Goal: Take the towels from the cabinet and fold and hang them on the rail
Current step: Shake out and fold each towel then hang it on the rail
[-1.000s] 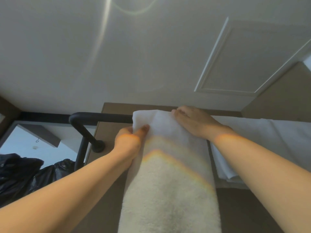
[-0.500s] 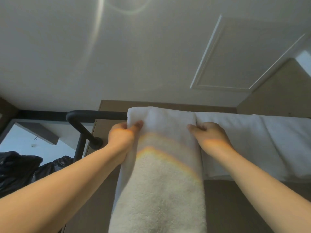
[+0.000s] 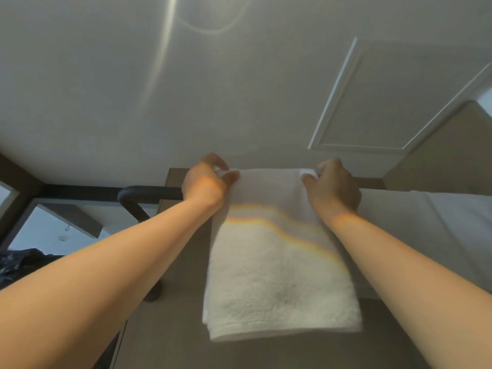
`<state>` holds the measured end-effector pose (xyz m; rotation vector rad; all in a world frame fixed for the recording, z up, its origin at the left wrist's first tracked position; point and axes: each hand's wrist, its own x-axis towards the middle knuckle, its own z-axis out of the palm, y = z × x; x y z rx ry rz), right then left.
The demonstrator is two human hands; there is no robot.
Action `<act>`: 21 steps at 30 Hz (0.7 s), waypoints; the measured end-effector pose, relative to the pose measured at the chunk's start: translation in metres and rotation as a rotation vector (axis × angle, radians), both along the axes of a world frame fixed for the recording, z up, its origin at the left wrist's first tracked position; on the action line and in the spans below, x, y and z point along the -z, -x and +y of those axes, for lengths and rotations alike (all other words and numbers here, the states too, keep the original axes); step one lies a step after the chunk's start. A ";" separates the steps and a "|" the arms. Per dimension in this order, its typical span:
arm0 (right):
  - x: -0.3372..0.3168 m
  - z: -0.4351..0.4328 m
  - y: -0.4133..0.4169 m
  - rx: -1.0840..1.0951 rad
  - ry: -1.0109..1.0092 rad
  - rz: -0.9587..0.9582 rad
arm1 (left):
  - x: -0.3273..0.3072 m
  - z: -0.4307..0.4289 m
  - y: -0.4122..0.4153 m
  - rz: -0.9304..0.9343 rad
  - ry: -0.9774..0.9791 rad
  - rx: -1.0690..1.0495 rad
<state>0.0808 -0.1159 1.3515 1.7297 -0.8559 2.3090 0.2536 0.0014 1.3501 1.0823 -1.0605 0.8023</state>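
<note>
The left hand (image 3: 204,182) and right hand (image 3: 332,186) pinch the top corners of a folded white terry towel (image 3: 279,275), fingers curled round its upper edge. It hangs over the black metal rail (image 3: 149,193), beside another white towel (image 3: 431,230).

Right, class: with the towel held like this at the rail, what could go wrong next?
The left hand and right hand pinch the top corners of the towel, with much of it hanging in front; released unevenly, it might slide off the rail. It hangs beside the second towel, so a nudge rightward might rumple that one.
</note>
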 end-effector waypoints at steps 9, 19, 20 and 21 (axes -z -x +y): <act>-0.006 -0.014 -0.002 0.274 -0.049 0.397 | -0.019 -0.008 -0.008 0.060 -0.293 -0.265; -0.005 -0.012 0.004 0.256 -0.106 0.589 | 0.012 -0.006 -0.020 -0.082 -0.165 -0.367; -0.005 -0.012 0.005 0.253 -0.113 0.598 | 0.020 -0.003 -0.020 -0.095 -0.083 -0.309; -0.005 -0.013 0.006 0.255 -0.122 0.608 | 0.029 0.000 -0.019 -0.115 -0.018 -0.256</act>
